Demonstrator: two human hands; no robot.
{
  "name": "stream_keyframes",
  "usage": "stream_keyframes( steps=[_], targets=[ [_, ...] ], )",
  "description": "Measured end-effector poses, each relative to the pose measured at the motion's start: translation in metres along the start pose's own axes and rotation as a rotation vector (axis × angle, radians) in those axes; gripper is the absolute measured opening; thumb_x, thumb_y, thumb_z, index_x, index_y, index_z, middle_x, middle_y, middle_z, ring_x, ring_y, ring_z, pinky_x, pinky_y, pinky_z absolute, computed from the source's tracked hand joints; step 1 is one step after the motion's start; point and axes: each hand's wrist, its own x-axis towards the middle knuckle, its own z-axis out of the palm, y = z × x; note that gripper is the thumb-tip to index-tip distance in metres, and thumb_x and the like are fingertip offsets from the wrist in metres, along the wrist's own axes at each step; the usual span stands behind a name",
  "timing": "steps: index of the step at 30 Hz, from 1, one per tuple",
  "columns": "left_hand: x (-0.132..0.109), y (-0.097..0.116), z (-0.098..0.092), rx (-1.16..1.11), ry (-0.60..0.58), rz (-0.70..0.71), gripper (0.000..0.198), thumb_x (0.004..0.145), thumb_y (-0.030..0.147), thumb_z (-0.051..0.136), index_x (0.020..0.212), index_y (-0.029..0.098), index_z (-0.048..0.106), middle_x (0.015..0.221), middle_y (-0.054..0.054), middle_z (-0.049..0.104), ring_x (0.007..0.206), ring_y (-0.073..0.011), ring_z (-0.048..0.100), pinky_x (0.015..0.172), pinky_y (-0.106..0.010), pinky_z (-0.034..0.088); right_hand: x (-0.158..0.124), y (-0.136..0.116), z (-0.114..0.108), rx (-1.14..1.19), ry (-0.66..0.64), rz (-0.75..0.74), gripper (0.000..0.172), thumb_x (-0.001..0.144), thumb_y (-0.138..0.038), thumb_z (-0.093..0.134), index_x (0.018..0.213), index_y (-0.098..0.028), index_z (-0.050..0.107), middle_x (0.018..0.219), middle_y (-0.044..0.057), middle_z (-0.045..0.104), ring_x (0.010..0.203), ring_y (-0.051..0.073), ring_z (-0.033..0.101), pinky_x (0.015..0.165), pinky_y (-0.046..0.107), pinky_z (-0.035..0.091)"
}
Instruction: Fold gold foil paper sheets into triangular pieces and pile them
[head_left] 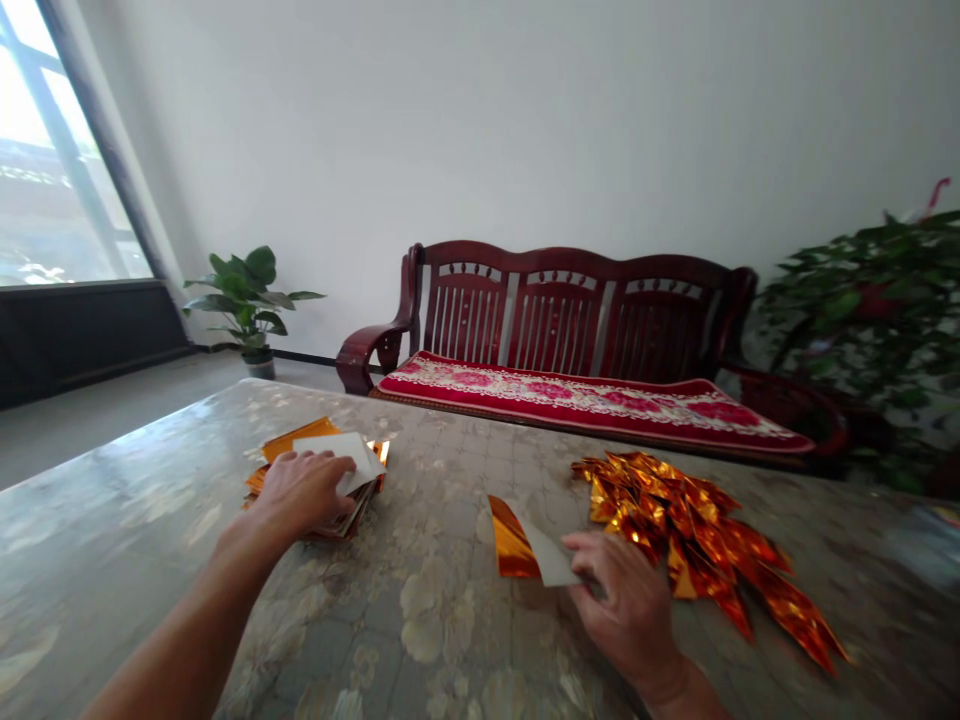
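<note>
A bright window stands at the far left, above a dark panel. Next comes a potted plant with broad green leaves, near the pale wall and beyond the worktop, whose surface carries a floral pattern.

On the left part of the worktop lies an uneven stack of paper, its edges showing orange-gold foil, with a white sheet on top. The person's left hand rests over this stack, palm down, the fingers loosely bent across the white sheet; whether they grip any of it cannot be told.

Behind the worktop stands a dark red wooden bench with a slatted back and a red floral cover on its seat.

Right of the stack and well apart from it, a curved foil sheet, gold on one face and white on the other, is held above the worktop by the right hand, its fingers closed on the sheet's right edge. Just beyond that hand lies a heap of pointed, folded foil pieces. A leafy plant fills the far right.
</note>
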Motion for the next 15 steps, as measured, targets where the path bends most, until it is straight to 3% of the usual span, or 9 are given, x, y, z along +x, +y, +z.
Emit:
stream_keyframes(
  steps=[4, 7, 10, 13, 15],
  targets=[
    [-0.012, 0.045, 0.002, -0.337, 0.081, 0.15, 0.038, 0.076, 0.036, 0.066, 0.113, 0.029, 0.07, 0.118, -0.006, 0.068, 0.1, -0.029, 0.066, 0.083, -0.035, 0.049, 0.008, -0.016, -0.005, -0.108, 0.033, -0.205, 0.02, 0.082, -0.004, 0.053, 0.08, -0.024, 0.056, 0.084, 0.0, 0.072, 0.085, 0.019, 0.063, 0.082, 0.035, 0.043],
    [-0.036, 0.096, 0.017, -0.617, 0.078, 0.425, 0.068, 0.079, 0.029, 0.067, 0.142, 0.035, 0.044, 0.144, -0.005, 0.05, 0.096, -0.0217, 0.068, 0.084, -0.033, 0.054, 0.01, -0.022, -0.005, -0.134, 0.051, -0.225, 0.018, 0.084, -0.005, 0.054, 0.081, -0.024, 0.056, 0.08, 0.0, 0.071, 0.081, 0.019, 0.06, 0.08, 0.036, 0.042],
    [-0.06, 0.138, 0.041, -0.747, 0.04, 0.64, 0.087, 0.08, 0.018, 0.066, 0.151, 0.041, 0.023, 0.158, -0.003, 0.031, 0.122, -0.0253, 0.057, 0.1, -0.038, 0.049, 0.008, -0.024, -0.003, -0.134, 0.036, -0.249, 0.017, 0.086, -0.007, 0.054, 0.083, -0.023, 0.057, 0.08, 0.001, 0.07, 0.08, 0.019, 0.058, 0.078, 0.035, 0.042],
    [-0.073, 0.161, 0.063, -0.779, 0.012, 0.731, 0.081, 0.083, 0.014, 0.062, 0.151, 0.037, 0.026, 0.158, -0.005, 0.031, 0.137, -0.026, 0.044, 0.109, -0.038, 0.043, 0.007, -0.027, -0.003, -0.125, 0.025, -0.269, 0.016, 0.089, -0.007, 0.051, 0.084, -0.021, 0.058, 0.08, 0.003, 0.07, 0.081, 0.02, 0.057, 0.079, 0.036, 0.042],
    [-0.073, 0.166, 0.072, -0.772, 0.009, 0.714, 0.065, 0.086, 0.012, 0.056, 0.145, 0.034, 0.041, 0.152, -0.005, 0.043, 0.136, -0.0238, 0.045, 0.112, -0.037, 0.039, 0.007, -0.029, -0.004, -0.098, 0.017, -0.29, 0.018, 0.09, -0.007, 0.048, 0.084, -0.021, 0.059, 0.081, 0.003, 0.069, 0.081, 0.019, 0.057, 0.079, 0.035, 0.043]
  ],
)
